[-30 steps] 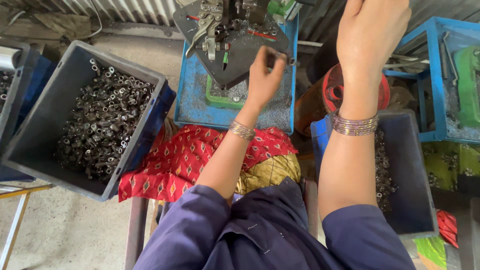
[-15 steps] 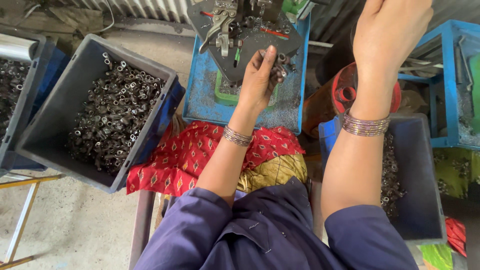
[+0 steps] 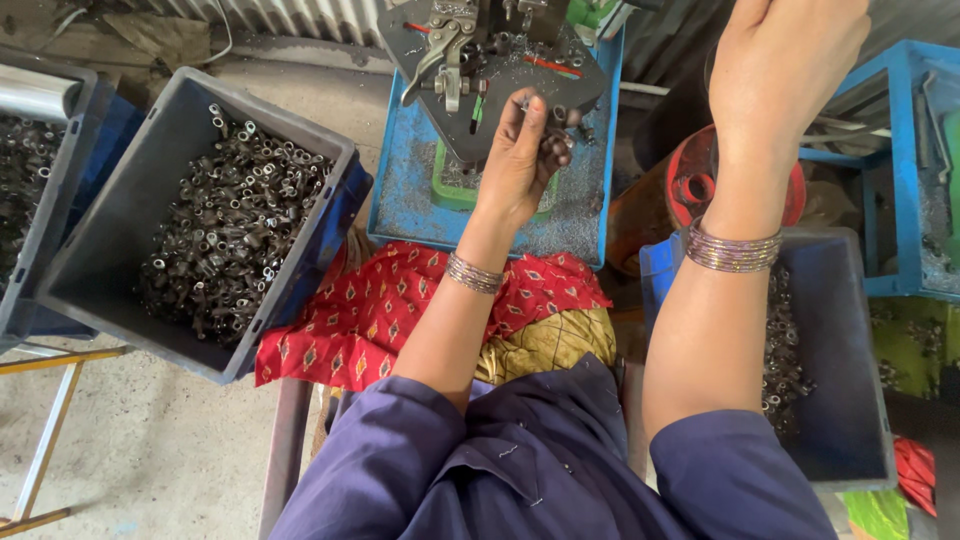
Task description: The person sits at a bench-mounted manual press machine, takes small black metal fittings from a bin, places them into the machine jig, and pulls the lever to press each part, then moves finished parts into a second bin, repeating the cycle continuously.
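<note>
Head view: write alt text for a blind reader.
A person's left hand holds small dark metal parts at a bench machine while the right hand is raised high. Grey bins of similar parts sit on both sides.

a few small dark metal fittings (image 3: pixel 556 142), short tube-like pieces with a dull grey-black finish, sit bunched against the fingertips of the left hand (image 3: pixel 520 160) just above the centre of the frame, touching the dark angled plate of the press fixture (image 3: pixel 490 70) at the top centre. their exact number and pose cannot be told, since the fingers hide part of them. the right hand (image 3: pixel 785 60) is raised at the upper right edge of the frame, fingers bunched upward and partly cut off, so what it grips is not visible.
</note>
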